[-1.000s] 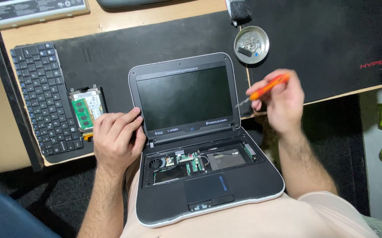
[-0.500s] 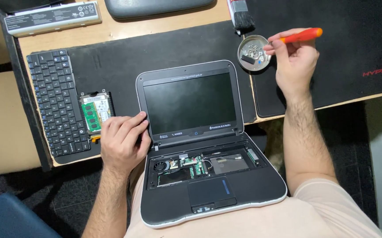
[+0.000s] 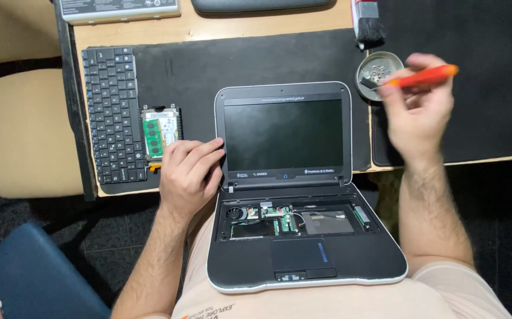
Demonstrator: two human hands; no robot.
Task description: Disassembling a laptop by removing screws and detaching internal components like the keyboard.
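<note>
the small grey laptop rests on the person's lap, lid raised and leaning toward the desk edge, screen dark. the keyboard panel is off: the base shows an open bay with a fan at the left, green circuit boards in the middle and a metal plate at the right, with the touchpad in front intact. the left hand lies against the left side of the lid, fingers spread loosely and fingertips touching the bezel's left edge; it grips nothing but steadies the lid. the right hand is raised over the desk to the right of the screen, fingers closed around an orange-handled screwdriver, held nearly level with its dark tip pointing left over the rim of a small round metal dish. the dish holds small screws, too fine to count. the hand is motion-blurred. on the black desk mat the detached black keyboard lies lengthwise at the left, and just beside it sits a metal drive caddy with a green memory module on top. a brush lies above the dish, and a grey battery pack at the far top left.
</note>
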